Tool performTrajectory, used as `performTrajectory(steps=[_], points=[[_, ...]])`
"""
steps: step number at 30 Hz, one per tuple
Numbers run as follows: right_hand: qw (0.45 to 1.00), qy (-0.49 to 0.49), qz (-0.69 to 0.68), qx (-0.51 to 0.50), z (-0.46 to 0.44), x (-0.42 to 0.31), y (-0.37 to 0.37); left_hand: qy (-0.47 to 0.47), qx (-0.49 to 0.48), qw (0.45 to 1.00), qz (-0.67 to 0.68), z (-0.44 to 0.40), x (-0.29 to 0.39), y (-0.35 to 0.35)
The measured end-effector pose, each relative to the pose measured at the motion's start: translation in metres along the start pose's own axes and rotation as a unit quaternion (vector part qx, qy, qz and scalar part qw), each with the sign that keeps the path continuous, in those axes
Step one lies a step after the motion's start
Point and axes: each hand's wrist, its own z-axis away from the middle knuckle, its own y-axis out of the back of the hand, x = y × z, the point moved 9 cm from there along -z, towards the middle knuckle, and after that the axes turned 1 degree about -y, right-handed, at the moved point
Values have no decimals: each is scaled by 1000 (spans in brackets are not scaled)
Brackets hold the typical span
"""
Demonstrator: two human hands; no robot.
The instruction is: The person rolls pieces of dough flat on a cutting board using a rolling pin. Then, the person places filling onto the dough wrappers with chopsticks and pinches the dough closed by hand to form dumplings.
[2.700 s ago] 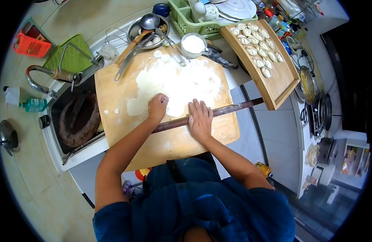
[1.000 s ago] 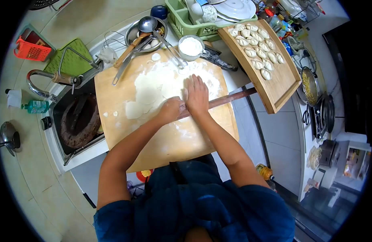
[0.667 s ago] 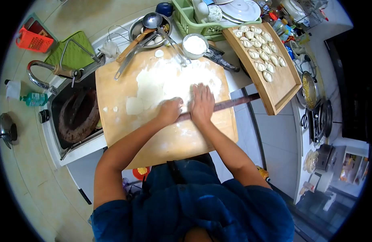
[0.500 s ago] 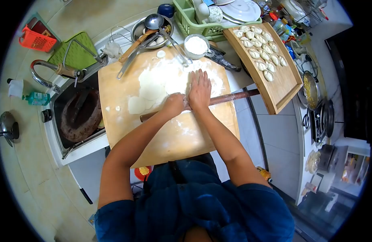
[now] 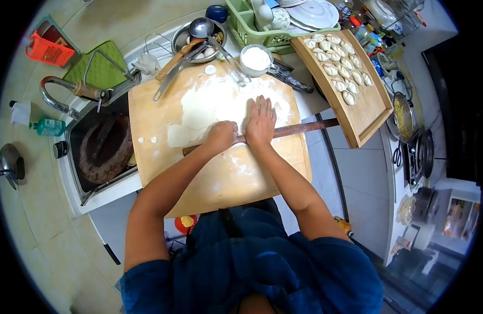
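Observation:
My left hand (image 5: 221, 136) is closed in a fist above the board, beside the wooden rolling pin (image 5: 304, 127); what its fingers hold, if anything, is hidden. My right hand (image 5: 261, 121) lies flat, its palm over the rolling pin and its fingers stretched away from me. The pin slants across the floured wooden board (image 5: 168, 178), and its far right end reaches the tray. Flat rounds of dough (image 5: 198, 111) lie left of my hands. Two small dough lumps (image 5: 154, 139) rest near the board's left edge.
A wooden tray (image 5: 368, 118) of folded dumplings (image 5: 351, 85) stands at right. Behind the board are a flour bowl (image 5: 255, 58), a metal bowl with a ladle (image 5: 201, 27) and a green dish rack (image 5: 241, 26). The sink (image 5: 76, 172) is at left.
My hands have drawn slightly apart, the left shifting a little to the left. My right hand and the rolling pin have moved slightly.

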Motion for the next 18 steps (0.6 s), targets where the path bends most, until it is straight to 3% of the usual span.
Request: performTrajectory(steps=[1,4,6,8,10,13,16,18], points=[[1000,7,-17,-22,13,-2,7,-4,-23,1000,-15,-2,2,-3],[997,7,-24,-78,75,4,21,-82,72,993,-42,6,-6,-3],[996,19,-24,-83,98,8,30,8,43,999,2,6,-30,-2],[998,27,-16,-54,79,5,25,94,-20,994,52,16,-38,1],[999,14,-26,-29,43,-1,18,60,-37,996,58,21,-21,2],[1000,-6,-7,-5,-7,-8,2,16,60,998,28,5,-5,9],[1000,17,-10,-10,-10,-9,-6,34,-36,999,-12,-13,-11,-7],[997,45,-14,-55,29,-8,3,6,-3,1000,-14,-10,-16,-1]])
